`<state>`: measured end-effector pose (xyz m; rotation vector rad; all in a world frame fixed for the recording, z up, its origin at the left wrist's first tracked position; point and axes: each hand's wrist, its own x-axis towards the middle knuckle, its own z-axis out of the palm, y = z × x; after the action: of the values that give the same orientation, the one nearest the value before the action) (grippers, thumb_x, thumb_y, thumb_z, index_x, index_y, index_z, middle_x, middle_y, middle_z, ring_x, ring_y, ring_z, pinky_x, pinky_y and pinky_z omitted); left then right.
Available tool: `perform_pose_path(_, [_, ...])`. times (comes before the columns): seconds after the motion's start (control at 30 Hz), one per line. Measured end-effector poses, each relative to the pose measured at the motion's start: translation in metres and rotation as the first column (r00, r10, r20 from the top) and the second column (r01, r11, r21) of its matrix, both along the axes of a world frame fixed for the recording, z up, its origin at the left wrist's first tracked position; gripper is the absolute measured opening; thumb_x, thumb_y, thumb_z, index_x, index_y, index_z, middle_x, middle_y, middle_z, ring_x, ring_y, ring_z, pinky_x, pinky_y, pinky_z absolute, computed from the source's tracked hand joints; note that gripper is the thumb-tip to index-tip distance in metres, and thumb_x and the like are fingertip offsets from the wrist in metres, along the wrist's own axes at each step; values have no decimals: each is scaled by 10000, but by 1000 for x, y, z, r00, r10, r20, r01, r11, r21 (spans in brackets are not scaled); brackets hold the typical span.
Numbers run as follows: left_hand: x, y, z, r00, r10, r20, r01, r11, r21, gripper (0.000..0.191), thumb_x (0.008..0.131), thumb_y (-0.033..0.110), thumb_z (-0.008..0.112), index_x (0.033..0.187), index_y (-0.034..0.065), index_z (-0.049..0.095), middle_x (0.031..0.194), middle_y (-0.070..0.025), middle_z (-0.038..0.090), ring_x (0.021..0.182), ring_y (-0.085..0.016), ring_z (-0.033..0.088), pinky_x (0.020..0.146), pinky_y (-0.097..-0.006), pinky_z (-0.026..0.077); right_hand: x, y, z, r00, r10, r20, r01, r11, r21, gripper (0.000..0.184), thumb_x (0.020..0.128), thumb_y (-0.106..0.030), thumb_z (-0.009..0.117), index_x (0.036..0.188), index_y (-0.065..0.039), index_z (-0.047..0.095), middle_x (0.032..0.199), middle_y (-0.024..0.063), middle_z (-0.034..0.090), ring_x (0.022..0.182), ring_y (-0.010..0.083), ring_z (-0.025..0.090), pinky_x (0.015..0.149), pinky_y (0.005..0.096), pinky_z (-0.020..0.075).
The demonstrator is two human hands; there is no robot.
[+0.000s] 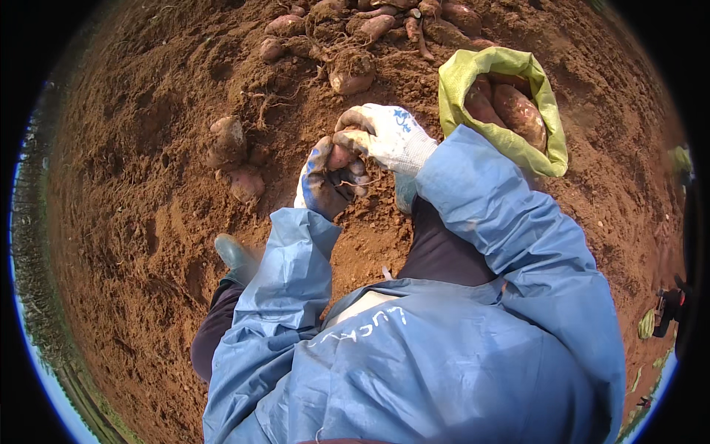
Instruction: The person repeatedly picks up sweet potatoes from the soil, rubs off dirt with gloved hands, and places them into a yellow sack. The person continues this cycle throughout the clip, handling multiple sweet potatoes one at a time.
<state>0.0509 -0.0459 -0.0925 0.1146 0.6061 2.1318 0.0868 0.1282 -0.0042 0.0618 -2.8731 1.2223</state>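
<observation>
A small reddish sweet potato (340, 157) with a thin root sits between my two gloved hands, in front of my body. My left hand (326, 180), in a dirty white and blue work glove, holds it from below with curled fingers. From above and the right, my right hand (383, 133) in a soil-stained white glove has its fingers bent at the top of the tuber; its palm side is hidden. Just right of that hand stands a yellow-green woven sack (556, 130) with its mouth spread, and large sweet potatoes (518, 114) lie inside.
A heap of sweet potatoes (377, 26) with roots lies at the top, a soil-caked clump (350, 77) nearest. More tubers (227, 139) rest on the loose brown soil at left. My boots (236, 255) stand apart below. A person (668, 305) is partly visible at the far right.
</observation>
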Motion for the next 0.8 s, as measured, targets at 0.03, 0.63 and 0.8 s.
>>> perform_pose_path(0.03, [3, 1, 9, 999, -20, 47, 21, 1000, -14, 494, 980, 504, 511, 1172, 55, 589, 828, -101, 673, 666, -246, 675, 522, -383, 578, 3, -3, 2, 997, -49, -55, 53, 996, 68, 436, 956, -457, 560, 1134, -73, 659, 1073, 179, 678, 995, 335, 668, 874, 427, 516])
perform_pose_path(0.63, [81, -5, 84, 842, 58, -536, -421, 691, -587, 486, 898, 187, 720, 1307, 47, 497, 933, -59, 651, 571, -121, 576, 478, -270, 485, 38, -12, 5, 977, -18, 212, 139, 808, -573, 601, 917, -485, 661, 1249, 6, 567, 971, 138, 702, 669, 199, 656, 556, 327, 529])
perform_pose_path(0.8, [100, 7, 82, 672, -49, -739, -625, 498, -601, 448, 895, 199, 740, 1256, 31, 536, 1008, -54, 643, 740, -127, 615, 525, -316, 513, 53, 0, 9, 968, 38, 248, 109, 827, -552, 551, 921, -437, 666, 1253, -4, 585, 936, 133, 696, 589, 173, 614, 492, 309, 489])
